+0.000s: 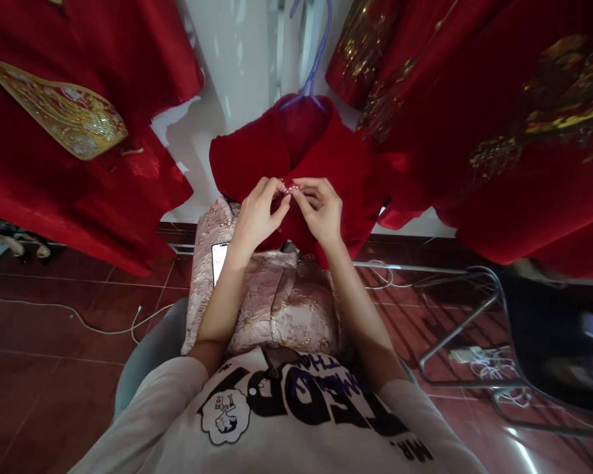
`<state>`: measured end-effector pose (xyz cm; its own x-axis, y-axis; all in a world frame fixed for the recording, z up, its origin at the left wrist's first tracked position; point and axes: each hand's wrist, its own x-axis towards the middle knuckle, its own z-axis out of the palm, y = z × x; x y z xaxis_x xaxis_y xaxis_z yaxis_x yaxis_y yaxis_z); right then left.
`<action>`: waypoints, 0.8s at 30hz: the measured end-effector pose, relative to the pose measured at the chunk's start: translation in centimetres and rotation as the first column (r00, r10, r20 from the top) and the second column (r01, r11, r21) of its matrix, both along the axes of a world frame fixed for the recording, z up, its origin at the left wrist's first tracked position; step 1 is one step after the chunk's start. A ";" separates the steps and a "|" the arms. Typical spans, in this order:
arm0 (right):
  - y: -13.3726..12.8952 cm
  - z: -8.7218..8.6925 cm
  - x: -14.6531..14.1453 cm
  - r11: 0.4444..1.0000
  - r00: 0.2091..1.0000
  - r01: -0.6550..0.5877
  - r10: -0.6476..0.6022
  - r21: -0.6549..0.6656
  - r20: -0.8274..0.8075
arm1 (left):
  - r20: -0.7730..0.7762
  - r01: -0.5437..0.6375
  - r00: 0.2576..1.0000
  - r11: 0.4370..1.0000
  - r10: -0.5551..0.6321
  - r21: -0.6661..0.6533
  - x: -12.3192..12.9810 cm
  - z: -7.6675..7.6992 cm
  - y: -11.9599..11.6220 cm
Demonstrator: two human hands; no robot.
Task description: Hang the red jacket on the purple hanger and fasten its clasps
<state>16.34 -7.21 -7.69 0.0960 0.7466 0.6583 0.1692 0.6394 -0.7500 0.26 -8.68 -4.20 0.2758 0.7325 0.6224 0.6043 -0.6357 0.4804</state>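
A red garment (336, 155) with a V-shaped neckline hangs in front of me on a purple hanger (307, 92). At its front, below the neckline, my left hand (261, 214) and my right hand (320, 209) meet fingertip to fingertip. Both pinch a small red-and-white beaded trim (291, 189). The fingers partly cover this trim, so how it joins the garment cannot be made out. Pink brocade fabric (261, 309) lies across my lap under my forearms. A phone (219, 260) with a lit screen rests on it, partly behind my left forearm.
Red garments with gold decoration hang at the left (143, 131) and right (538, 184). A dark chair (548, 329) with metal legs stands at the right, a cable bundle (499, 368) on the floor beneath it. A white cord (93, 327) crosses the tiled floor at left.
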 end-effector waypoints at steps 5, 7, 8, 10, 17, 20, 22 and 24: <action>-0.3 0.3 0.1 0.996 0.995 0.084 -0.085 0.029 0.057 | -0.043 -0.037 0.998 0.999 0.037 0.006 0.3 0.0 0.6; -0.5 0.3 0.1 0.995 0.993 0.087 -0.090 0.044 0.077 | -0.045 -0.034 0.998 0.999 0.034 0.000 0.4 -0.1 0.8; -0.5 0.3 0.1 0.996 0.993 0.082 -0.085 0.048 0.077 | -0.045 -0.031 0.999 1.000 0.031 -0.004 0.4 -0.1 0.8; -0.6 0.2 0.1 0.996 0.996 0.068 -0.072 0.056 0.057 | -0.049 -0.027 0.998 1.000 0.027 -0.010 0.4 -0.1 0.8; -0.5 -0.3 -0.1 0.997 0.997 0.070 -0.071 0.037 0.012 | -0.108 -0.065 0.992 0.998 0.064 -0.005 0.5 0.1 0.8; -0.7 -0.3 0.0 0.995 0.996 0.086 -0.087 0.048 0.031 | -0.121 -0.065 0.990 0.998 0.066 0.006 0.5 0.1 0.8; -0.7 -0.2 0.1 0.994 0.994 0.092 -0.095 0.056 0.057 | -0.134 -0.061 0.989 0.998 0.062 0.011 0.3 0.2 0.9; -0.6 -0.2 0.3 0.993 0.991 0.098 -0.103 0.064 0.087 | -0.157 -0.051 0.986 0.999 0.053 0.013 0.1 0.4 0.9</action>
